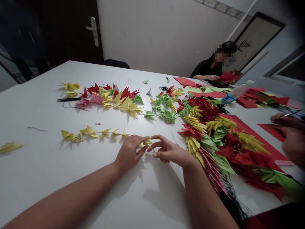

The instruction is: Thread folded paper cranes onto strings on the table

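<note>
My left hand pinches a yellow folded paper crane between thumb and fingers. Facing it, my right hand has its fingers curled around a dark thread by the crane, with the index fingertip close to the paper. From the left hand a row of yellow cranes, strung on thread, runs leftward across the white table. One loose yellow crane lies at the far left. Exactly where the thread meets the held crane is hidden by my fingers.
Bundles of red, yellow and green cranes are heaped on the right, more behind the row. Black scissors and a plastic bottle lie there too. A person holds red paper; another person's hands work at right.
</note>
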The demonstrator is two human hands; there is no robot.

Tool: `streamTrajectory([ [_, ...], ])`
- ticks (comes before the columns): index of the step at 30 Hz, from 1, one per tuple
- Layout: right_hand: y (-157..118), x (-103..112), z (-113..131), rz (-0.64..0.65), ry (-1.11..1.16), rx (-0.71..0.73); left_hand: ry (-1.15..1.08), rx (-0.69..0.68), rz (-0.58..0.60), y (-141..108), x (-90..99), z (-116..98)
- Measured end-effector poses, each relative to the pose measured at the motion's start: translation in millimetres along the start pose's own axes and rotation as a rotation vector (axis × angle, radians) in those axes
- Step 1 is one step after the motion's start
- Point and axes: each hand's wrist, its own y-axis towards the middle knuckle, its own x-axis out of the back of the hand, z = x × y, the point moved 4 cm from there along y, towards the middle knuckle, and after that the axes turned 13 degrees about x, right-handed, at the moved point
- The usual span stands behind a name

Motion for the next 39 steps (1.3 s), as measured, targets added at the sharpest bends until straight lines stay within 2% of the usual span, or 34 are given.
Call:
streamTrajectory([
  [3, 2.9, -1.1, -4.5, 0.047, 0.047, -0.012, 0.034, 0.010, -0.005, 1.2, -0.3, -0.2],
  [7, 2.0, 11.7, 1.0, -0.092, 0.021, 0.090, 0.095, 0.034, 0.004, 1.5, -1.6, 0.6],
  [10, 1.9, 14.8, 6.9, -0.171, -0.114, 0.168, 0.115, 0.046, 0.013, 1.5, -1.8, 0.9],
  [13, 5.0, 9.2, 8.6, -0.205, -0.314, 0.190, 0.140, 0.042, 0.014, 1.6, -1.4, -0.3],
  [19, 8.3, 1.5, 7.6, -0.265, -0.608, 0.175, 0.160, 0.021, 0.029, 1.6, -2.3, -2.4],
  [26, 8.1, 24.7, 0.1, -0.392, -0.628, 0.099, 0.200, 0.097, -0.091, 2.1, 4.3, 5.4],
  [34, 8.0, 36.3, -10.4, -0.385, -0.652, 0.019, 0.302, 0.145, 0.042, 4.0, -2.5, 15.4],
  [39, 7.0, 37.9, -11.3, -0.386, -0.689, -0.022, 0.365, 0.157, 0.041, 6.0, -0.6, 16.0],
])
